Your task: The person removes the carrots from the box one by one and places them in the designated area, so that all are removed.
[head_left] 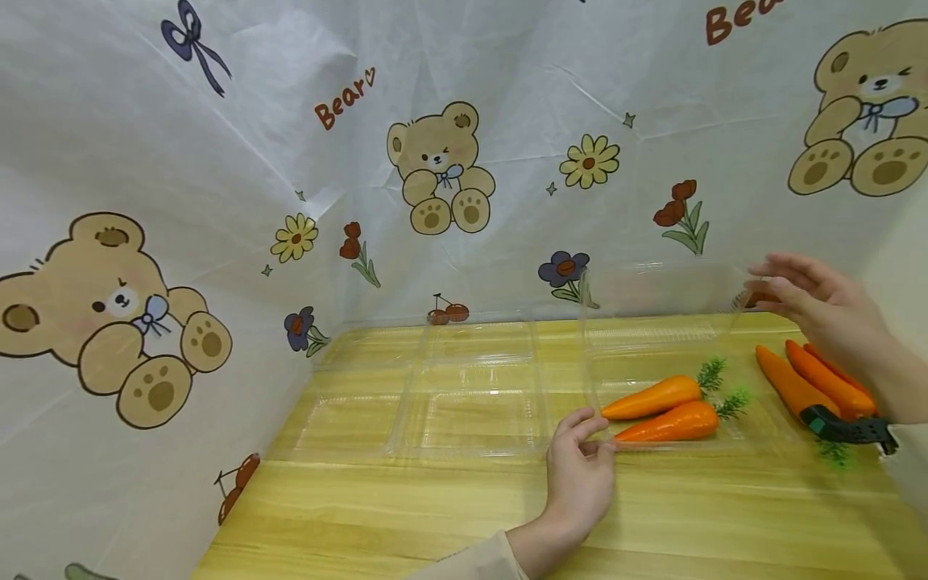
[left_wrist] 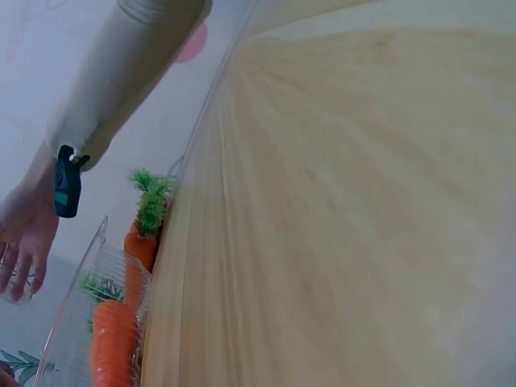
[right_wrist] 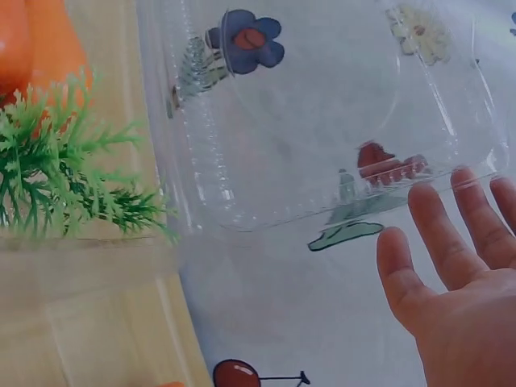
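A clear plastic clamshell box stands toward the right of the table, its lid raised at the back. Two orange carrots with green frilly tops lie inside it, side by side. My left hand holds the box at its front left corner, thumb and fingers around the rim. My right hand is at the right edge of the lid. In the right wrist view its fingers are spread and nearly straight, with fingertips against the lid's edge.
More carrots lie in a pile right of the box, under my right forearm. Two other clear plastic boxes stand open on the left of the wooden table. A bear-print sheet hangs behind and along the left side.
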`<action>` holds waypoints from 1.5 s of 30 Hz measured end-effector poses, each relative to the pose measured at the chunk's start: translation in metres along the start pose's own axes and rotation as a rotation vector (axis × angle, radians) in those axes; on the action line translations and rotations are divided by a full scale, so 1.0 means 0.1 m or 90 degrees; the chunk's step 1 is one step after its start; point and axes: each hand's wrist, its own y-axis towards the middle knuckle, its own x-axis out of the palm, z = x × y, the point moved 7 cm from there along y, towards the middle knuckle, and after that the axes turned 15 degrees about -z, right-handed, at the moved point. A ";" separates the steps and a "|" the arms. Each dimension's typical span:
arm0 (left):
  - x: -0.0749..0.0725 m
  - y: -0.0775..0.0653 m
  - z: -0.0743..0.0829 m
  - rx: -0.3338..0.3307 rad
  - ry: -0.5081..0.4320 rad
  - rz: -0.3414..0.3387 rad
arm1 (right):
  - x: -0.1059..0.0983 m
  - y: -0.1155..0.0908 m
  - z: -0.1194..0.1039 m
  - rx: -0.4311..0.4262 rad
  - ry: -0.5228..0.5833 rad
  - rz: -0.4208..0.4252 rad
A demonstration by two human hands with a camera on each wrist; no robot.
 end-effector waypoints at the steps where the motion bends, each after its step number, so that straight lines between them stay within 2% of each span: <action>1: 0.00 0.00 0.00 -0.001 0.000 -0.001 | 0.01 0.03 0.03 -0.011 0.042 -0.010; 4: 0.00 0.00 0.01 0.000 0.000 -0.005 | 0.04 0.09 0.10 -0.019 0.104 -0.035; 7: 0.00 0.00 0.01 0.001 -0.006 -0.008 | 0.06 0.12 0.18 0.004 0.109 -0.040; 15: 0.01 0.00 -0.01 -0.002 -0.018 -0.006 | 0.02 0.16 0.45 0.115 0.018 -0.048; 22: 0.02 0.01 -0.01 0.007 -0.028 -0.011 | 0.02 0.18 0.61 0.245 -0.124 -0.086; 26: 0.03 0.02 -0.01 0.001 -0.031 -0.014 | 0.01 0.18 0.69 0.295 -0.136 -0.093; 35: 0.03 0.02 -0.02 -0.011 -0.046 -0.020 | 0.04 0.17 0.83 0.347 -0.127 -0.108; 45: 0.02 0.02 -0.04 -0.014 -0.044 -0.025 | 0.11 0.14 0.89 0.361 -0.147 -0.135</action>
